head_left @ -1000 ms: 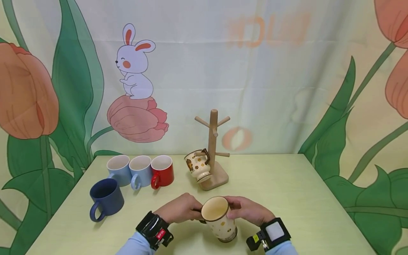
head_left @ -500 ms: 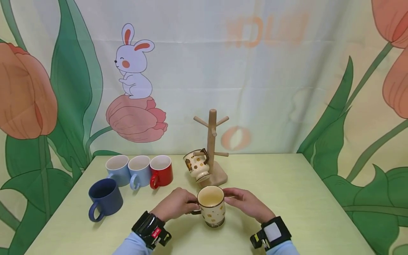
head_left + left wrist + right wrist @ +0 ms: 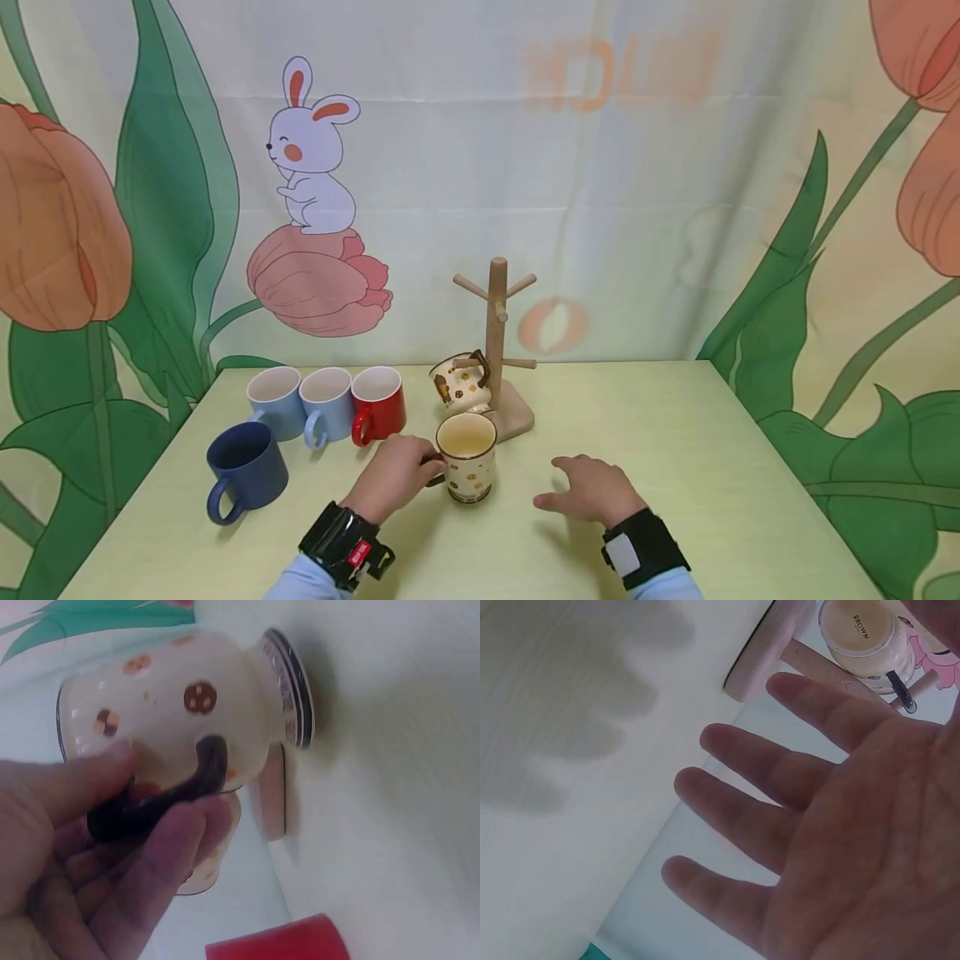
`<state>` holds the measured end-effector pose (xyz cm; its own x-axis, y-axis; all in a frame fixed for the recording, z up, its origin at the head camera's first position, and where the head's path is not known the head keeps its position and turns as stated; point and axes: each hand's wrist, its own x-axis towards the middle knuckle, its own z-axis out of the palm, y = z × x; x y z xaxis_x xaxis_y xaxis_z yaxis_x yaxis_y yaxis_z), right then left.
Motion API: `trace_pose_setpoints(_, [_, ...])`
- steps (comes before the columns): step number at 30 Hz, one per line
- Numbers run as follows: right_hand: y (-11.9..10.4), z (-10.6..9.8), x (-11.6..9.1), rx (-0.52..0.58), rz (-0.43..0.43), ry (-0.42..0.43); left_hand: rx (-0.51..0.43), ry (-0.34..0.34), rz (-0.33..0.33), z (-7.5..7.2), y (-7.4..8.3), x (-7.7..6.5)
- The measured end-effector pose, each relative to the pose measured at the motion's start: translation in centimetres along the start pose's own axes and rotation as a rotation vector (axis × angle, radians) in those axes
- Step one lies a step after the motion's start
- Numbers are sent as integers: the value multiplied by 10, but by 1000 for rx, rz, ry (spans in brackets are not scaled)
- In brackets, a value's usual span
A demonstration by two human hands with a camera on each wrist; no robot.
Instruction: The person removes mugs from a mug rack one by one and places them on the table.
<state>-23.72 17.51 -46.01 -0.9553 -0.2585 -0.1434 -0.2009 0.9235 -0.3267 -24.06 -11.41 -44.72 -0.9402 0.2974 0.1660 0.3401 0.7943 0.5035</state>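
Observation:
A cream mug (image 3: 469, 467) with small brown and yellow motifs, a dark rim and a dark handle (image 3: 180, 796) is upright in front of the wooden mug tree. My left hand (image 3: 397, 477) grips it by the handle, thumb and fingers curled round it in the left wrist view. To the right, my right hand (image 3: 596, 490) hovers over the table with its fingers spread and holds nothing. A matching cream mug (image 3: 459, 387) hangs tilted by its handle on a lower left peg of the mug tree (image 3: 497, 333).
Two light blue mugs (image 3: 327, 404) and a red mug (image 3: 382, 400) stand in a row at the back left. Nearer the front left is a dark blue mug (image 3: 251, 467). A printed cloth (image 3: 637, 208) hangs behind the pale table (image 3: 637, 408).
My left hand has carried the cream mug left and toward the mug tree, turning it more upright. My right hand has let go of it and moved away to the right.

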Motion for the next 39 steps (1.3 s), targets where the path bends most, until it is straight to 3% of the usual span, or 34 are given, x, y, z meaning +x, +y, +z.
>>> trace_pose_setpoints(7, [0, -2, -2, 19, -7, 10, 98, 114, -118, -14, -2, -3])
trace_pose_setpoints(17, [2, -2, 0, 23, 2, 20, 15, 145, -291, -33, -24, -24])
trace_pose_setpoints(28, [6, 0, 4, 43, 12, 30, 48, 183, -429, -54, -54, -56])
trace_pose_setpoints(39, [5, 0, 5, 46, 12, 31, 119, 227, -472, -61, -78, -75])
